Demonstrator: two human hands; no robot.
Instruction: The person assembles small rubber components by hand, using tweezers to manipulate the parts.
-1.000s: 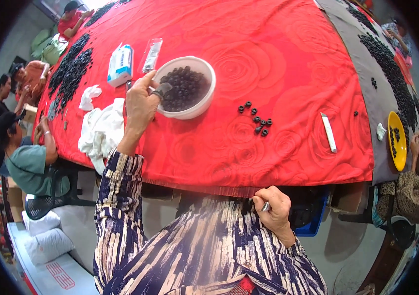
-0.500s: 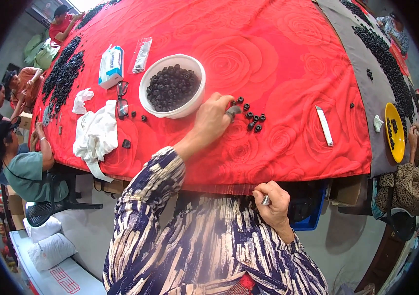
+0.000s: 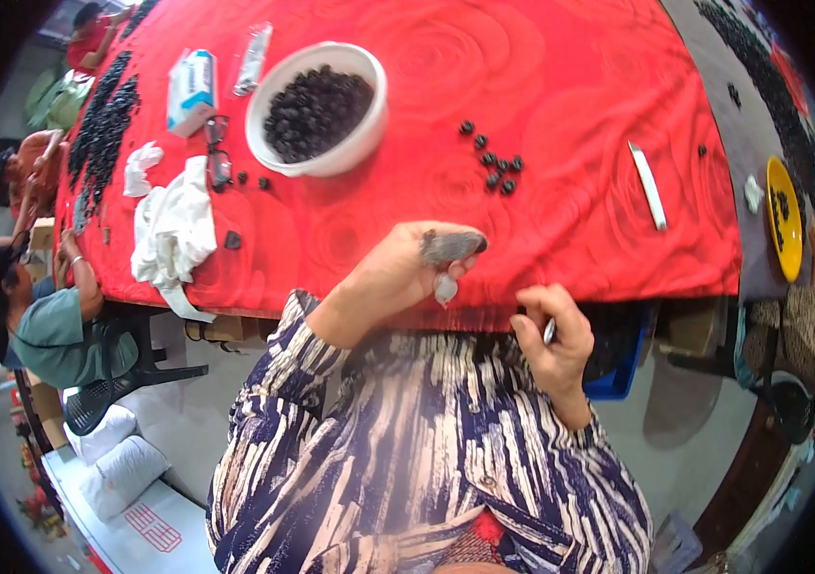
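Observation:
My left hand (image 3: 398, 273) is pinched near the table's front edge, a grey wrap (image 3: 451, 248) on its index finger and a pale cover (image 3: 445, 288) on another digit. A bit of a small black part (image 3: 481, 245) shows at the fingertips; the fingers hide the rest. Closed around a slim silver metal tool (image 3: 549, 331), my right hand (image 3: 561, 344) is just in front of that edge. Beyond both hands lie several small round black parts (image 3: 491, 160) with holes. A white bowl (image 3: 381, 105), holding many similar black parts (image 3: 317, 110), stands further left.
A red cloth (image 3: 599, 239) covers the table. At left lie a white cloth (image 3: 178, 234), eyeglasses (image 3: 220, 165) and a blue-white box (image 3: 192, 94). A white-handled cutter (image 3: 648, 187) and a yellow plate (image 3: 782, 239) are at right. People (image 3: 77, 325) sit along the left side.
My left hand has drawn back from the loose black parts toward my body, bringing one along. My right hand has risen slightly and turned, still gripping the metal tool. The view has shifted.

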